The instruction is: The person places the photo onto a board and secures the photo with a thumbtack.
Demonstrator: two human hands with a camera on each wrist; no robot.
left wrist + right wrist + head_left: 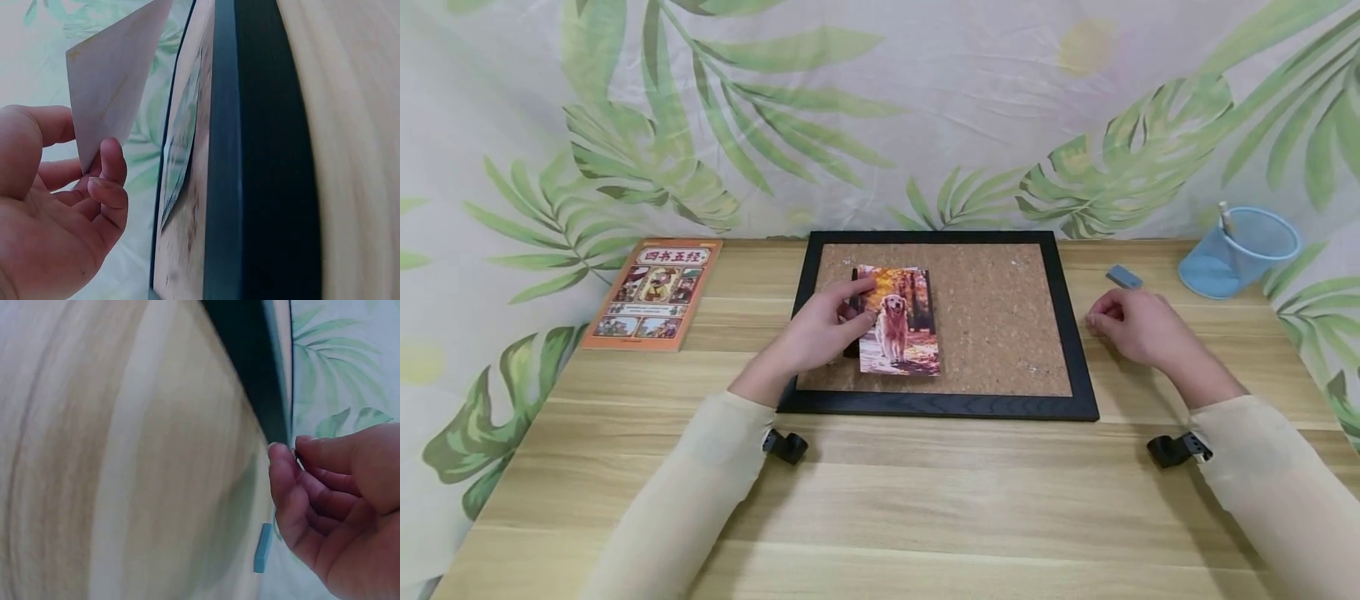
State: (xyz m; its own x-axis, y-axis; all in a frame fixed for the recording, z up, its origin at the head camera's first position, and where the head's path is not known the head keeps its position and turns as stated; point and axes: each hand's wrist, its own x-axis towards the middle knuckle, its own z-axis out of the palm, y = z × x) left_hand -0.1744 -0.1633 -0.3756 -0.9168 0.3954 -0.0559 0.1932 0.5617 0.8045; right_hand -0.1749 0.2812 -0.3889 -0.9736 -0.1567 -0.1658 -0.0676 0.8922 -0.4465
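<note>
photo of a dog [901, 325] is pinched in the grip of the left hand [823, 329], raised above the left half of a corkboard [1000, 321] on the worktop [925, 508]. the right hand [1138, 325], just beside the board, brings thumb and fingertips together; whether that grip holds something tiny, i cannot tell.

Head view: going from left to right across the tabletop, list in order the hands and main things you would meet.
Orange-edged book, left hand, dog photo, right hand, blue pen cup.
</note>
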